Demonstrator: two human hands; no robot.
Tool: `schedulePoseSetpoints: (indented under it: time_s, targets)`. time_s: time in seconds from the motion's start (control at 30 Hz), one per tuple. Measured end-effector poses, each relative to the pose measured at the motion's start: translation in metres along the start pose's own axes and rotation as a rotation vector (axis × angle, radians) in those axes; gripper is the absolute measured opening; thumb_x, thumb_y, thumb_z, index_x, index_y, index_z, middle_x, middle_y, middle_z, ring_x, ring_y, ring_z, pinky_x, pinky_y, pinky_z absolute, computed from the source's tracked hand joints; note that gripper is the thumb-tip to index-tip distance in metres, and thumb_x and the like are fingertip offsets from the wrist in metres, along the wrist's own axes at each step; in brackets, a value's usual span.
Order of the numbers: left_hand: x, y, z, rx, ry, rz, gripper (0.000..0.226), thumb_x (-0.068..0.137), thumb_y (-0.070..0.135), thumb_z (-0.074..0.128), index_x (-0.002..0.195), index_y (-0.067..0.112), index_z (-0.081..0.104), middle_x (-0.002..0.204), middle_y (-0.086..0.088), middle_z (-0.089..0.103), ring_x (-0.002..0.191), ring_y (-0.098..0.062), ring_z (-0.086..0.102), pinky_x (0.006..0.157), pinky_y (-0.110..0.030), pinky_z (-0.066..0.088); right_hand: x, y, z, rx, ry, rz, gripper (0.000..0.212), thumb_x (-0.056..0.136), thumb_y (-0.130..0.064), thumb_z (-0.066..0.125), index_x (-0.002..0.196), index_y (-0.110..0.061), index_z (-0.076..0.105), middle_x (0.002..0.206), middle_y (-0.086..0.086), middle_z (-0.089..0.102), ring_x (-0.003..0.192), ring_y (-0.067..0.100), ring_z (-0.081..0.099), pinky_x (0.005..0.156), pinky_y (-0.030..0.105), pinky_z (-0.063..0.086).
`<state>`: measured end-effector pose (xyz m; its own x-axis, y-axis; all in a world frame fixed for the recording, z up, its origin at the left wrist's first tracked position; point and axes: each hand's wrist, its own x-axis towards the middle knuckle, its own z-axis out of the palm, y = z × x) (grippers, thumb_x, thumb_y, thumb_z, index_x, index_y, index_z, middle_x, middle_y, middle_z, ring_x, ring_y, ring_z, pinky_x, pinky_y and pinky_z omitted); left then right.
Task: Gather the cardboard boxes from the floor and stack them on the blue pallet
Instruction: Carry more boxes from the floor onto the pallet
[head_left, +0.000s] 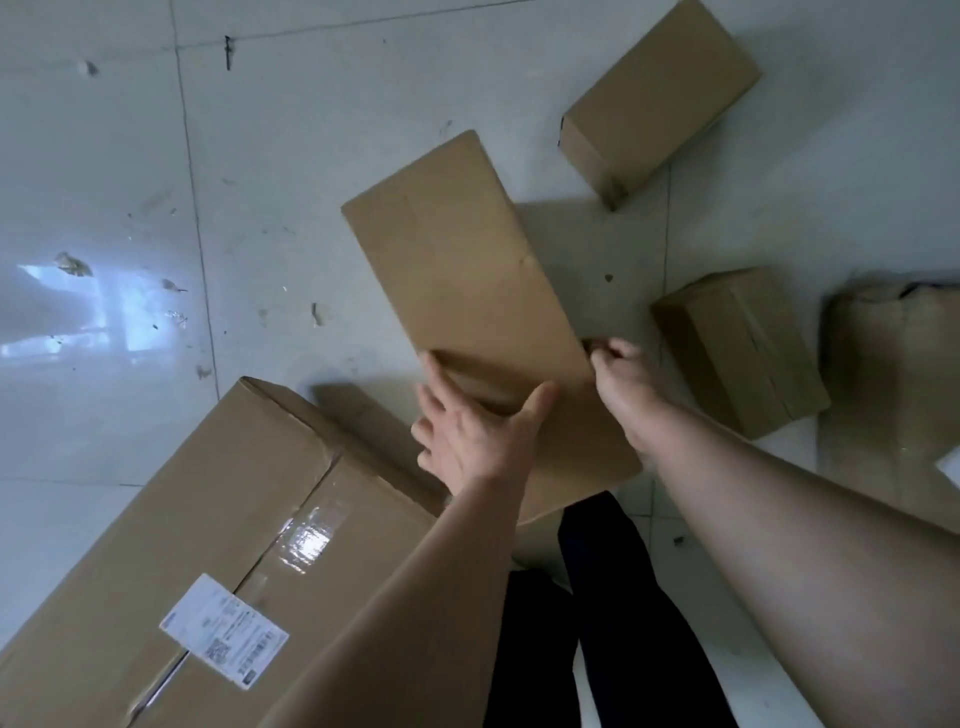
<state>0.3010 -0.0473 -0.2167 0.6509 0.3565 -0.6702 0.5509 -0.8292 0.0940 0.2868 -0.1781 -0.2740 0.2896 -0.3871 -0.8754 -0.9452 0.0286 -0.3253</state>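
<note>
Your left hand (478, 431) is wide, with its fingers straight and spread, and it presses flat on the near end of the long box (457, 270). Your right hand (618, 369) is on the other side of that end, and its fingers curl tight round the edge of the long box. So the long box sits between your two hands, and its far end points away from you, up and to the left. It throws a grey shadow on the floor (104, 156) on its right side. I cannot tell if its far end touches the floor. Just beside your left arm, low on the left, is the big box (171, 519), with shiny tape along its top and a white label (223, 631) stuck on it. Near your right hand lies the side box (743, 348) on the floor. Next to it, at the right edge, is the cut-off box (893, 395), and only part of it shows. At the top right lies the far box (660, 98), well apart from the rest. The floor is pale tile with dark marks. Below your arms are your dark trousers (613, 597).
</note>
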Motion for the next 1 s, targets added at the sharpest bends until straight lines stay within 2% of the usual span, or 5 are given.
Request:
schedulePoseSetpoints:
  time_s: [0.17,0.3,0.47,0.67,1.0]
  targets:
    - [-0.026,0.022,0.026,-0.313,-0.017,0.209,0.073,0.094,0.053,0.043,0.151,0.046,-0.002,0.157,0.014,0.028,0.135,-0.023,0.035,0.111,-0.049,0.026,-0.011,0.003,-0.041,-0.126,0.157,-0.086,0.061,0.096,-0.060,0.030,0.142,-0.022,0.041,0.141,0.008,0.051,0.124,0.032,0.050,0.100,0.042,0.040]
    - [-0.033,0.037,0.037,-0.675,-0.170,0.265,0.057,0.092,0.045,0.037,0.147,0.032,0.039,0.138,0.007,0.057,0.126,-0.015,0.051,0.109,-0.034,0.037,-0.012,-0.003,-0.054,-0.155,0.264,-0.159,0.076,0.085,-0.077,0.025,0.150,-0.036,0.023,0.153,0.003,0.035,0.135,0.031,0.041,0.108,0.048,0.032]
    - [-0.019,0.029,0.045,-0.481,-0.463,0.269,0.041,0.097,0.009,0.043,0.135,0.018,0.056,0.124,-0.005,0.067,0.120,-0.023,0.057,0.104,-0.029,0.043,-0.008,-0.014,-0.049,-0.183,0.236,-0.194,0.115,0.054,-0.089,0.041,0.151,-0.034,0.011,0.158,-0.005,0.025,0.143,0.021,0.030,0.113,0.050,0.029]
    - [0.044,0.001,0.047,-0.232,-0.360,-0.045,0.054,0.095,0.018,0.047,0.147,0.009,0.036,0.141,-0.015,0.052,0.126,-0.033,0.051,0.105,-0.037,0.042,0.017,-0.007,-0.057,-0.284,0.334,-0.188,0.067,0.091,-0.035,0.042,0.152,-0.026,0.017,0.150,0.006,0.038,0.124,0.035,0.050,0.097,0.045,0.045]
    - [0.115,-0.002,0.096,-0.667,-0.473,-0.311,0.046,0.097,0.021,0.055,0.138,0.005,0.044,0.124,-0.003,0.050,0.109,-0.019,0.044,0.093,-0.034,0.032,0.030,0.009,-0.064,-0.399,0.437,-0.327,0.059,0.095,-0.036,0.044,0.150,-0.022,0.026,0.146,0.006,0.043,0.116,0.031,0.053,0.076,0.031,0.036]
